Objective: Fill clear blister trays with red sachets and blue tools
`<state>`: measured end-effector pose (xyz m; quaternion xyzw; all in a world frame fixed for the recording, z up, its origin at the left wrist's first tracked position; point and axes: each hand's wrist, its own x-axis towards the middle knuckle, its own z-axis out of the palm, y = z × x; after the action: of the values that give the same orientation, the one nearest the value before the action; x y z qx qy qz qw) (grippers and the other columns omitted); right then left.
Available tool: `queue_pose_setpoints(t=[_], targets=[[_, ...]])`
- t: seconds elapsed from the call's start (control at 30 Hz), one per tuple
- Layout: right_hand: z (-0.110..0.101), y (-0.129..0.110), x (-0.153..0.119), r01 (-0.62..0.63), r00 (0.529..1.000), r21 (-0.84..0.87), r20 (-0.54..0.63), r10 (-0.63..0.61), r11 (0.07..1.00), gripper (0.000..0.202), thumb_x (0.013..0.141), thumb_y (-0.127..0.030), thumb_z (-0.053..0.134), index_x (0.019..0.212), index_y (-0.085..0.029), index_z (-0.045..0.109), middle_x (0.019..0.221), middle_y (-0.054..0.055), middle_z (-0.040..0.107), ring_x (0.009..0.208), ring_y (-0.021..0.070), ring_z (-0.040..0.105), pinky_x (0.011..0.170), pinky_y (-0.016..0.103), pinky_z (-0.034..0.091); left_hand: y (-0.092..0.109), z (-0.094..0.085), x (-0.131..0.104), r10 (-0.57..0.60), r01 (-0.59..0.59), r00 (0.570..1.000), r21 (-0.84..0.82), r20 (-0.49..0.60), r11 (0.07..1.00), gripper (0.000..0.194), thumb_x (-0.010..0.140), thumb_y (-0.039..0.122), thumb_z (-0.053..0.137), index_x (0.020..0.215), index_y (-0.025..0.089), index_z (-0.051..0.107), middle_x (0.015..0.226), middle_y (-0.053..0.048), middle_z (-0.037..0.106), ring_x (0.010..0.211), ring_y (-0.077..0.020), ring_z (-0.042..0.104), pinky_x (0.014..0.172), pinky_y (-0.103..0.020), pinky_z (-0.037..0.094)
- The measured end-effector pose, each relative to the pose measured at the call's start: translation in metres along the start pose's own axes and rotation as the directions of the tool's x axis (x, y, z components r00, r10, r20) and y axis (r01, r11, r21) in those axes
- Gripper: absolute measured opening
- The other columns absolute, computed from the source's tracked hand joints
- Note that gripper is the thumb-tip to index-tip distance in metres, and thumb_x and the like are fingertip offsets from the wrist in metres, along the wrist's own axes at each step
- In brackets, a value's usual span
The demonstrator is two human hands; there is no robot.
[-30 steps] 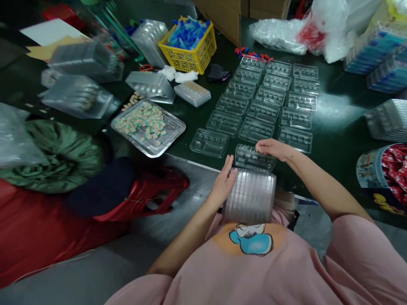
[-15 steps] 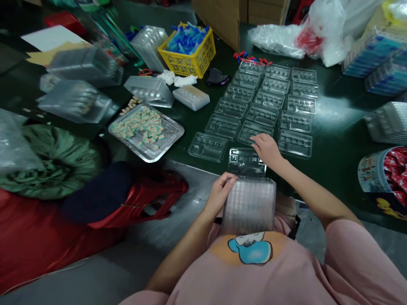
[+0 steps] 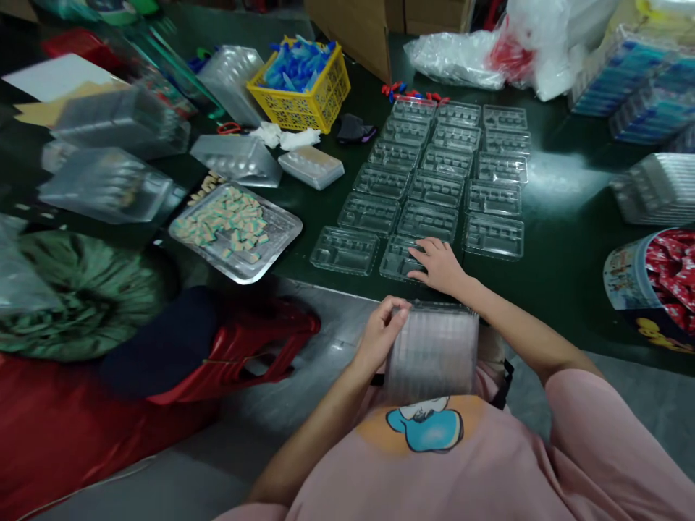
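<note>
A stack of nested clear plastic trays (image 3: 433, 351) rests against my body below the table edge. My left hand (image 3: 384, 329) grips this stack at its upper left corner, thumb and fingers closed. On the dark green table, one clear plastic tray (image 3: 394, 259) lies at the near end of the middle column. My right hand (image 3: 439, 266) is over its right side with fingers spread, seemingly touching it. Beyond, several like trays lie in three columns, among them a tray (image 3: 346, 251) at the near left and a tray (image 3: 494, 236) at the near right.
Left of the columns sits a metal tray (image 3: 287, 233) of small cream-and-green pieces. Behind it stand a yellow basket (image 3: 326, 94) of blue items and clear plastic packs (image 3: 236, 159). A bucket (image 3: 624, 278) of red packets is at right, a red stool (image 3: 266, 347) at lower left.
The tray near the table edge has moved away from me into the middle column and lies flat there. My right hand has spread over it; my left hand still holds the stack.
</note>
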<state>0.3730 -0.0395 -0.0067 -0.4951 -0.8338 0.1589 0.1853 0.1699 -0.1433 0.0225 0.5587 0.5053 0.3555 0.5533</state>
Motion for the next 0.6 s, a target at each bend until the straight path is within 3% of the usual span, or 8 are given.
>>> queue_pose_setpoints(t=[0.07, 0.1, 0.2, 0.27, 0.37, 0.53, 0.6], targets=[[-0.017, 0.002, -0.013, -0.086, 0.996, 0.234, 0.004, 0.087, 0.968, 0.036, 0.092, -0.041, 0.055, 0.115, -0.015, 0.067, 0.121, 0.017, 0.063, 0.112, 0.0291, 0.054, 0.094, 0.045, 0.042, 0.003, 0.003, 0.001, -0.015, 0.015, 1.000, 0.036, -0.003, 0.999, 0.027, 0.090, 0.047, 0.053, 0.090, 0.021, 0.061, 0.098, -0.005, 0.063, 0.103, -0.0222, 0.057, 0.092, -0.032, 0.042], [-0.028, 0.003, -0.023, -0.132, 0.991, 0.375, 0.068, 0.115, 0.917, 0.034, 0.094, -0.041, 0.052, 0.108, -0.016, 0.069, 0.110, 0.014, 0.067, 0.102, 0.0250, 0.058, 0.088, 0.040, 0.045, 0.004, 0.005, 0.003, -0.027, 0.027, 1.000, 0.047, -0.006, 0.999, 0.028, 0.090, 0.047, 0.052, 0.091, 0.021, 0.061, 0.100, -0.005, 0.063, 0.104, -0.0223, 0.056, 0.092, -0.031, 0.042], [-0.062, 0.006, -0.058, -0.320, 0.922, 0.657, 0.382, 0.064, 0.683, 0.037, 0.092, -0.047, 0.051, 0.095, -0.014, 0.070, 0.086, 0.007, 0.068, 0.078, 0.0168, 0.060, 0.072, 0.029, 0.047, 0.006, 0.011, 0.009, -0.054, 0.053, 0.998, 0.066, 0.022, 0.996, 0.028, 0.090, 0.047, 0.050, 0.094, 0.022, 0.062, 0.103, -0.004, 0.064, 0.104, -0.0220, 0.056, 0.090, -0.030, 0.042], [-0.079, 0.005, -0.077, -0.424, 0.851, 0.677, 0.525, 0.009, 0.602, 0.036, 0.087, -0.048, 0.059, 0.090, -0.013, 0.070, 0.079, 0.004, 0.066, 0.072, 0.0139, 0.057, 0.066, 0.026, 0.043, 0.008, 0.019, 0.014, -0.075, 0.068, 0.994, 0.090, 0.079, 0.994, 0.028, 0.090, 0.046, 0.049, 0.097, 0.022, 0.063, 0.104, -0.003, 0.064, 0.104, -0.0221, 0.056, 0.090, -0.030, 0.042], [-0.093, 0.005, -0.092, -0.510, 0.785, 0.630, 0.619, 0.018, 0.585, 0.032, 0.082, -0.045, 0.066, 0.084, -0.013, 0.070, 0.070, 0.000, 0.062, 0.066, 0.0111, 0.052, 0.062, 0.024, 0.039, 0.012, 0.032, 0.021, -0.095, 0.074, 0.981, 0.125, 0.170, 0.989, 0.029, 0.091, 0.044, 0.048, 0.104, 0.022, 0.062, 0.108, -0.003, 0.065, 0.105, -0.0222, 0.057, 0.092, -0.031, 0.043], [-0.099, 0.008, -0.099, -0.536, 0.774, 0.596, 0.630, 0.064, 0.598, 0.027, 0.080, -0.041, 0.067, 0.088, -0.015, 0.070, 0.073, -0.001, 0.062, 0.066, 0.0106, 0.052, 0.062, 0.024, 0.038, 0.015, 0.043, 0.026, -0.059, 0.023, 0.965, 0.142, 0.256, 0.990, 0.033, 0.093, 0.042, 0.047, 0.118, 0.022, 0.058, 0.121, -0.005, 0.063, 0.114, -0.0228, 0.055, 0.102, -0.035, 0.038], [-0.100, 0.009, -0.099, -0.565, 0.758, 0.603, 0.649, 0.066, 0.564, 0.026, 0.080, -0.040, 0.067, 0.086, -0.015, 0.069, 0.070, -0.001, 0.061, 0.065, 0.0104, 0.051, 0.062, 0.024, 0.038, 0.016, 0.044, 0.026, -0.061, 0.021, 0.962, 0.151, 0.266, 0.988, 0.035, 0.093, 0.042, 0.047, 0.121, 0.023, 0.056, 0.123, -0.006, 0.062, 0.115, -0.0228, 0.055, 0.104, -0.036, 0.037]])
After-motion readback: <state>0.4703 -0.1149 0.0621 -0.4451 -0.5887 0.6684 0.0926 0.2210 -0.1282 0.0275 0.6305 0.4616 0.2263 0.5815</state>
